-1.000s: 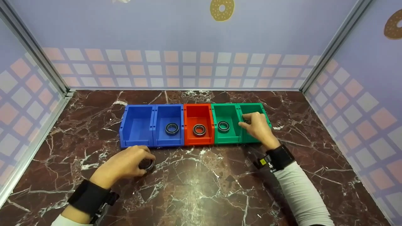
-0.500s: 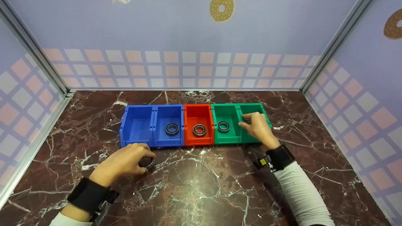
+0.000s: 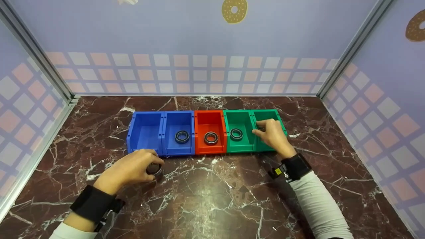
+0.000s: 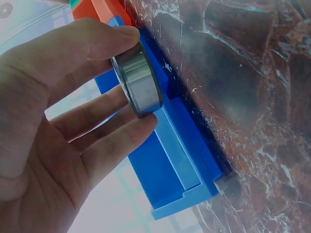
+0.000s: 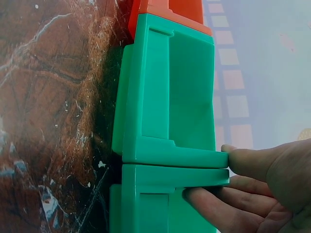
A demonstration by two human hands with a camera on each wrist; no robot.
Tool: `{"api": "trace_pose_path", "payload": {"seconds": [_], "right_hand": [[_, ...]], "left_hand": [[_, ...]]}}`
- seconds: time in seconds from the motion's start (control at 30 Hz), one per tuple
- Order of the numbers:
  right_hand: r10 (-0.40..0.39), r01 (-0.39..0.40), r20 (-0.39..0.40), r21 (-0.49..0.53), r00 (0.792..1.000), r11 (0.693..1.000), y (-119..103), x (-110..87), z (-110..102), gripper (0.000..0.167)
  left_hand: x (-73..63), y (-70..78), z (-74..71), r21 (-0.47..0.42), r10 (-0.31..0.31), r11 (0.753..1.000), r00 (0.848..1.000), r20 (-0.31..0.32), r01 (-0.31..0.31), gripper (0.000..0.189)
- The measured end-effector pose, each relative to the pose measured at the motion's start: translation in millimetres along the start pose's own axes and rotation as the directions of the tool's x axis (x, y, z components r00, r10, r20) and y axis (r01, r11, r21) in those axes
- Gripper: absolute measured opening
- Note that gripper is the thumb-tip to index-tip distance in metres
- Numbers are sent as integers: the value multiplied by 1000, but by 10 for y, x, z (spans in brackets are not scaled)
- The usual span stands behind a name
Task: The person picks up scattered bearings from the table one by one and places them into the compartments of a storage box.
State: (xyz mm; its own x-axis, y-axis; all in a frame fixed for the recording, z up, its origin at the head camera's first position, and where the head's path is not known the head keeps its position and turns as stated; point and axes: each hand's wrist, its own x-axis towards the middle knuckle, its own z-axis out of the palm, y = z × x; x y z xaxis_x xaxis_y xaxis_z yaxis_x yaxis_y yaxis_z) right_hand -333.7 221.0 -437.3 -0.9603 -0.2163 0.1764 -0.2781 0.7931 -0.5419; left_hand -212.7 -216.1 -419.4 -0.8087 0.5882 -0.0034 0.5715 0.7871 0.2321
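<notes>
In the head view my left hand (image 3: 131,167) is in front of the left blue bin (image 3: 146,132). Thumb and fingers grip a ball bearing (image 4: 141,82) by its rim, and its shiny steel outer band shows in the left wrist view. My right hand (image 3: 273,134) is at the right green bin (image 3: 267,114). Its thumb and fingers straddle the adjoining walls (image 5: 194,167) of the two green bins and pinch them. More bearings lie flat: one bearing (image 3: 182,136) in the right blue bin, another bearing (image 3: 211,137) in the red bin, and one bearing (image 3: 236,134) in the left green bin.
The bins stand side by side in a row, with the red bin (image 3: 209,116) in the middle. They rest on a dark red marbled table (image 3: 212,196). A patterned back wall (image 3: 199,39) and side panels enclose the table.
My left hand has risen slightly and shifted toward the left blue bin, with the bearing still in its grip. The right hand stays in place at the green bins.
</notes>
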Motion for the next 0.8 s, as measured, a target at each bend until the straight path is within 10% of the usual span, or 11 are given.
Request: {"api": "trace_pose_path", "payload": {"seconds": [0.8], "right_hand": [[-13, 13, -19, -17, 1000, 1000, 9, 11, 7, 41]], "left_hand": [[35, -73, -148, -4, -2, 1000, 1000, -22, 2, 45]]}}
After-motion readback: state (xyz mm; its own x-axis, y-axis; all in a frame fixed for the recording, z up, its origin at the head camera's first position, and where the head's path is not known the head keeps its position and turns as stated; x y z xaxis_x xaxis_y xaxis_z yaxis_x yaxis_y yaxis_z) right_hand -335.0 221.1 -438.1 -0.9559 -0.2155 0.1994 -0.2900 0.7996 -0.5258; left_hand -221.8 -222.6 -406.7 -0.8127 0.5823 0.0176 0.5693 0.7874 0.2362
